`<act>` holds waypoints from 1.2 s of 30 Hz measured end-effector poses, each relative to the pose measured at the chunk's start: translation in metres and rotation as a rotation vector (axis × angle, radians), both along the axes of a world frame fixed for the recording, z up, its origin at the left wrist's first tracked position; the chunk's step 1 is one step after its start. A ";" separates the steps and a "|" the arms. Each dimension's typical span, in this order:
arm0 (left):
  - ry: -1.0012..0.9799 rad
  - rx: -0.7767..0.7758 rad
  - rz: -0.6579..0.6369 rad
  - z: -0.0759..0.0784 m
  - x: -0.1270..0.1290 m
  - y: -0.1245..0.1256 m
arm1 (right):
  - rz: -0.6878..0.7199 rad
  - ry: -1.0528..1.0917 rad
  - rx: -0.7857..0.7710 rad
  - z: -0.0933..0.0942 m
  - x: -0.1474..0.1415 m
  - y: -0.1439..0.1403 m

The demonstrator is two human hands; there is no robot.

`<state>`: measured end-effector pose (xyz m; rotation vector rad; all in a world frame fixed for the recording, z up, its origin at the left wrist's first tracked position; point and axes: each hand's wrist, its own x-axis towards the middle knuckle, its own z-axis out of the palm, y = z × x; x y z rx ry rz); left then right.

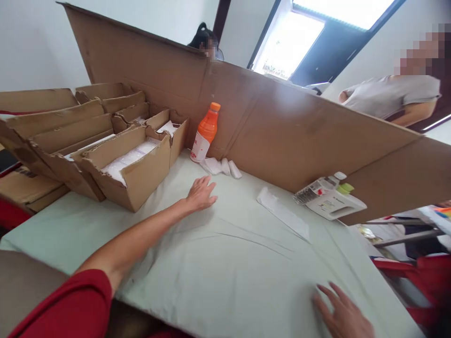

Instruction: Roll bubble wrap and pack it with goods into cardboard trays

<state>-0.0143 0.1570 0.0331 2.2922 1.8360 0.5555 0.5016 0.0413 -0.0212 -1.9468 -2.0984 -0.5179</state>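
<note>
My left hand (202, 193) reaches forward over the table, fingers extended and holding nothing. Just beyond its fingertips lie several small white rolled or folded pieces (221, 166), at the foot of an orange bottle (205, 134) with a white label. Low on the right, my right hand (342, 312) is spread over the pale green tabletop (239, 281), slightly blurred and with nothing in it. A flat white strip (283, 213) rests on the cloth between the two hands, farther back. Whether either hand touches the cloth, I cannot tell.
Cardboard bins (148, 171) with white packets inside stand at the left. A tall cardboard panel (268, 126) borders the table's back. At the right stand a clear bottle (315, 190) and a white jug (336, 205) with a green cap. Two people are beyond the panel.
</note>
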 end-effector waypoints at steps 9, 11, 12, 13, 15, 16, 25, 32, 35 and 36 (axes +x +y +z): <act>-0.047 -0.058 -0.065 -0.065 0.034 0.044 | 0.557 0.029 -0.202 0.029 -0.274 0.195; -0.053 -0.058 -0.056 -0.067 0.035 0.046 | 0.558 0.020 -0.213 0.035 -0.326 0.244; -0.055 -0.056 -0.056 -0.067 0.035 0.047 | 0.533 -0.002 -0.226 0.036 -0.349 0.266; -0.057 -0.053 -0.055 -0.068 0.036 0.048 | 0.498 -0.031 -0.244 0.036 -0.369 0.285; -0.062 -0.049 -0.055 -0.068 0.037 0.050 | 0.458 -0.073 -0.283 0.032 -0.398 0.312; -0.064 -0.052 -0.054 -0.068 0.037 0.050 | 0.455 -0.087 -0.299 0.029 -0.405 0.319; -0.034 -0.065 -0.038 -0.067 0.036 0.050 | 0.487 -0.184 -0.373 0.035 -0.289 0.259; 0.032 -0.029 -0.048 -0.070 0.035 0.045 | 0.188 -0.107 -0.284 0.047 -0.261 0.278; 0.090 -0.017 -0.047 -0.069 0.036 0.046 | 0.233 -0.062 -0.217 0.041 -0.255 0.273; 0.101 -0.017 -0.049 -0.069 0.036 0.046 | 0.250 -0.028 -0.166 0.037 -0.247 0.265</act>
